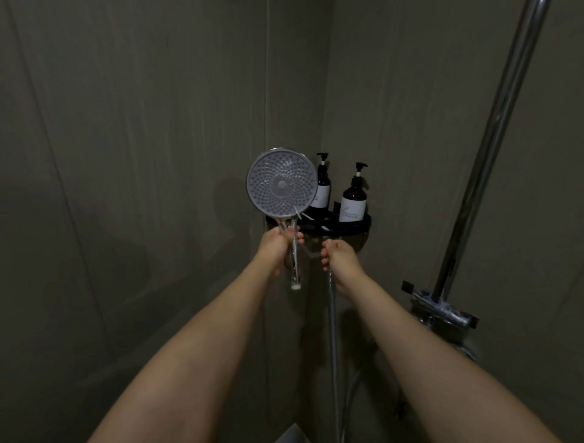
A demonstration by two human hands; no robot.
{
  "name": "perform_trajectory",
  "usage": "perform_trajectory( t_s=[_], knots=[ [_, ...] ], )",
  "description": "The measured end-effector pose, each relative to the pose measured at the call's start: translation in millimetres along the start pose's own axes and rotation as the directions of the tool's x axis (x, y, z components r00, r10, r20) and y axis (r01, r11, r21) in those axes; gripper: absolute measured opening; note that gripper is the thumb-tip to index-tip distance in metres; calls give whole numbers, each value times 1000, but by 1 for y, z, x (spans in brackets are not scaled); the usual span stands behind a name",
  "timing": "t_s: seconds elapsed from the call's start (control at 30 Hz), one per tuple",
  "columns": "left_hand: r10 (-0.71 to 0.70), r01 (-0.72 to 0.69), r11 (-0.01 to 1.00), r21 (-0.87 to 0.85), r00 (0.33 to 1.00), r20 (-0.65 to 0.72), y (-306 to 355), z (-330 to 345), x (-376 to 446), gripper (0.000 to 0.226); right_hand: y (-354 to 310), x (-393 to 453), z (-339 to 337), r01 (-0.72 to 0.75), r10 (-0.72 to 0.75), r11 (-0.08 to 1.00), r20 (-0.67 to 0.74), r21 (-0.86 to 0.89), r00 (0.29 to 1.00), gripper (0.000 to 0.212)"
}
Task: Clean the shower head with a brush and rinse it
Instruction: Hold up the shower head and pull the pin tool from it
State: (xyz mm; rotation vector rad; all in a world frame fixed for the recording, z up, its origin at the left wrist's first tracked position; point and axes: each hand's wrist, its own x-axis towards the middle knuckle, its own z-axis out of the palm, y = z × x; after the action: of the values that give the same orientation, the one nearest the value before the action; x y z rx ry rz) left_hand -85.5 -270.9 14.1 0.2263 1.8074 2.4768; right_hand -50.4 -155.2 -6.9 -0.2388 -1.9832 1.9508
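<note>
The shower head point(282, 182) is held up in the corner of a dim, grey-walled stall, its round nozzle face turned toward the camera and its chrome handle pointing down. The left hand point(275, 249) is clenched around that handle, and a slim clear-handled brush point(73, 0) seems to be pinned against it in the same grip, its white end sticking out below the fist; the light is too poor to be sure how the brush lies.

Just right of it, the right hand point(339, 256) is closed around the top of the metal hose point(333, 332), which hangs straight down from the fist.

Behind both hands a black corner shelf point(360, 225) carries two dark pump bottles point(354, 197) with pale labels, the left one partly hidden by the shower head.

Farther right a chrome riser pipe point(493, 139) slants up from the mixer valve point(442, 308) on the wall.
</note>
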Motion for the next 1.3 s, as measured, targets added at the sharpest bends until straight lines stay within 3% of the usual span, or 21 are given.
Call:
perform_trajectory(
  t_s=[0.13,0.23,0.4,0.6,0.97,1.17,1.3],
  knots=[
    [-1,3,999,-45,999,49,-1,8,-4,25,-4,-2,1,89,-82,992,-76,93,994,25],
    [8,-9,1000,7,997,80,-3,11,-5,24,-10,0,-1,130,-124,989,-88,65,988,21],
    [-16,11,999,33,989,148,-12,18,-7,26,-11,1,1,58,-58,974,-4,218,998,15],
    [-119,96,991,96,954,275,-21,27,-15,20,-13,-10,-18,-12,-3,964,57,266,998,23],
    [-200,196,979,50,900,387,-46,92,-35,20,16,-14,-103,12,6,996,-187,94,982,22],
    [-252,241,967,83,858,446,-67,131,-38,26,36,-23,-185,-19,20,1000,-401,6,916,24],
    [-272,249,962,111,841,468,-80,154,-40,25,36,-23,-235,-62,-35,984,-523,-166,852,32]
  ],
)
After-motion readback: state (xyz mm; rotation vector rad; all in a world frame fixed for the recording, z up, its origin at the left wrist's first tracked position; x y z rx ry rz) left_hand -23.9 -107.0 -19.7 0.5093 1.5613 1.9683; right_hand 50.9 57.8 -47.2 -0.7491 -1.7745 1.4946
